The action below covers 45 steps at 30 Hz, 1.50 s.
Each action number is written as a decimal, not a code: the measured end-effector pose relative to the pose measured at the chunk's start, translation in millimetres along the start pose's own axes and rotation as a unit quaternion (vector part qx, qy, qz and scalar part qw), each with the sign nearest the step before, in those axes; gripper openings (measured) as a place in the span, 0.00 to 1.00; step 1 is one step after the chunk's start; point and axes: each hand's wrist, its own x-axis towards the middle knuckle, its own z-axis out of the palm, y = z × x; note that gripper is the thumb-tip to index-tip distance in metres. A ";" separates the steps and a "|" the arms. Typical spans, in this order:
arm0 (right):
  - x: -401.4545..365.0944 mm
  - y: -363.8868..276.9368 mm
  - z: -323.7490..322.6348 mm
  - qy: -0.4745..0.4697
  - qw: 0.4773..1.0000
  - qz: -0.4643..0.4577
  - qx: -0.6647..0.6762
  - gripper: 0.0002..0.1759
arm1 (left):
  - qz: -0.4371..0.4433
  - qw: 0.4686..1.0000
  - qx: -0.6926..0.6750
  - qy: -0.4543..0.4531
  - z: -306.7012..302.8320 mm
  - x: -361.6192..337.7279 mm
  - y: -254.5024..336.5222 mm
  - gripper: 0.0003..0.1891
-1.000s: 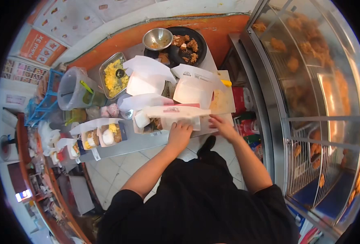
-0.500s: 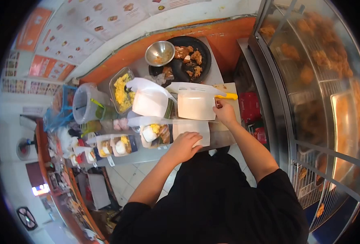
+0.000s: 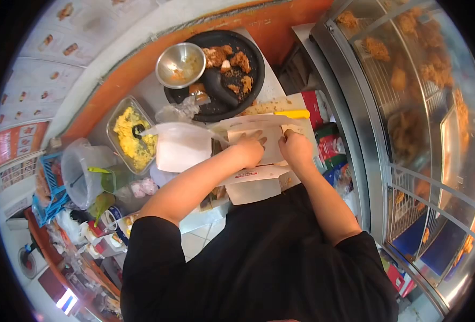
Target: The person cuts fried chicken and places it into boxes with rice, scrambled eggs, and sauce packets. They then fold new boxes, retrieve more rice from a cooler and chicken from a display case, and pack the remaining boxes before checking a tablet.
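An open paper takeout box [image 3: 272,140] lies in front of me on the counter. My left hand [image 3: 252,148] presses inside it, fingers stretched out. At the box's right side, my right hand [image 3: 296,146] has its fingers curled and closed on the edge. Nearest my body is another open paper box [image 3: 253,189]. To the left stands a third open box [image 3: 183,153] with a pale interior. Behind the boxes a knife with a yellow handle [image 3: 292,114] rests on a crumb-strewn board [image 3: 277,102]; its blade is mostly hidden.
At the back, a black pan [image 3: 256,64] holds pieces of fried chicken, with a metal bowl [image 3: 180,65] on its left. A container [image 3: 110,115] of scrambled egg sits left, near a clear plastic tub [image 3: 84,172]. A glass display case [image 3: 350,107] flanks my right side.
My left hand has left the near box and reached forward into the box behind it. The right hand stays at that box's right side. The camera view has shifted.
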 end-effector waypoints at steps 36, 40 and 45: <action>-402.3 102.3 -450.9 0.251 0.939 -0.175 0.154 0.14 | 0.279 0.781 0.207 0.519 -596.7 -270.5 423.6 0.25; -450.0 125.0 -426.0 0.249 0.938 -0.197 0.141 0.13 | 0.207 0.879 0.194 0.384 -596.8 -299.1 444.2 0.24; -510.4 143.2 -398.8 0.263 0.942 -0.060 0.198 0.11 | 0.194 0.890 0.178 0.371 -599.5 -304.3 457.1 0.25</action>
